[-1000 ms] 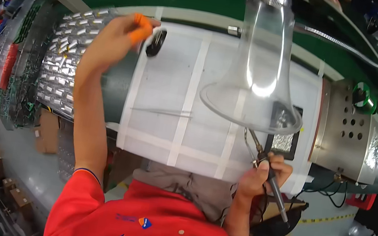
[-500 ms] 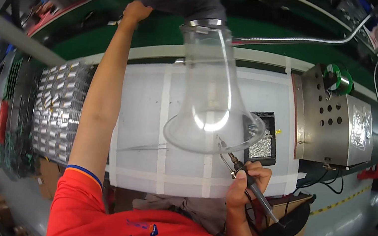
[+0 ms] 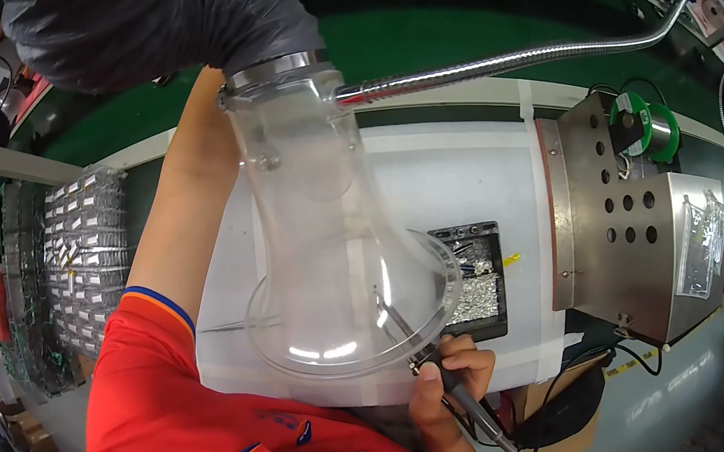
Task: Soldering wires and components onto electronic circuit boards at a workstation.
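My right hand [image 3: 454,378] is closed around the handle of a soldering iron [image 3: 483,420], at the near right of the white work mat [image 3: 442,158]. The iron's metal tip end shows behind the clear rim of a fume hood [image 3: 319,248]. My left forearm [image 3: 194,167] reaches far forward along the hood's left side. My left hand is hidden behind the grey flexible hose [image 3: 252,23] joined to the hood. Thin pointed metal tweezers [image 3: 230,329] lie on the mat, partly under the hood. Beside the hood sits a black tray [image 3: 500,326] with silvery bits in it.
At right stands a metal box [image 3: 627,181] with round holes, and a green solder spool [image 3: 659,131] behind it. A bendable metal arm [image 3: 518,57] crosses above the mat. Stacked clear trays [image 3: 83,240] fill the left. Behind runs a green surface [image 3: 391,8].
The fume hood and its hose have swung left and toward me, now covering my left hand. My right hand keeps the soldering iron and sits slightly lower in view.
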The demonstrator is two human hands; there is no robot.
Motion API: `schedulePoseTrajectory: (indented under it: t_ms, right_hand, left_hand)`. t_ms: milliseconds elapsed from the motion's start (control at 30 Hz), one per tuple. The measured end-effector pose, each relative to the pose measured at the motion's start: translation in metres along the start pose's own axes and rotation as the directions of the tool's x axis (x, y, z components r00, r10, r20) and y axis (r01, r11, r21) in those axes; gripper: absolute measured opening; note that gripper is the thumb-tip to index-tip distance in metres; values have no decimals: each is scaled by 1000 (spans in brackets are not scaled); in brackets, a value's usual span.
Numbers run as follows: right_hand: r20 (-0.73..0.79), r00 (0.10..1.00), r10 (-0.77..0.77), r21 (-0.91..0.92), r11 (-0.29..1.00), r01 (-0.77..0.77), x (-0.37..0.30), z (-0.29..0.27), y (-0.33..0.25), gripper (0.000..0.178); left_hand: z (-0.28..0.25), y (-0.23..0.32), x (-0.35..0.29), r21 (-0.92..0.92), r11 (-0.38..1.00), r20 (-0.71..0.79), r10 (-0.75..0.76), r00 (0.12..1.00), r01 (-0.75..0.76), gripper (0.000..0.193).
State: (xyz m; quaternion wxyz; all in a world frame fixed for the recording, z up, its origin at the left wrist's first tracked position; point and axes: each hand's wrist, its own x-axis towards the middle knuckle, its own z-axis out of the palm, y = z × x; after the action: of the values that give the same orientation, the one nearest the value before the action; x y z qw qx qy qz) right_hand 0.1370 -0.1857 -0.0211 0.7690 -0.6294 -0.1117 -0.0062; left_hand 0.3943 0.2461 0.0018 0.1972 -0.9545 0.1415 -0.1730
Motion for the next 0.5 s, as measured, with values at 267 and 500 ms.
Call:
schedulePoseTrajectory:
  t_ms: [267,500]
  right_hand:
    - [-64,998,-12,41,999,15,-8,0,-3,31]
    - [-97,990,-105,30,994,109,-9,8,6,24]
  left_hand:
    - [47,-58,21,-164,986,-32,7,999,-12,24]
    - [10,-47,-19,-273,842,11,-482,876,466,23]
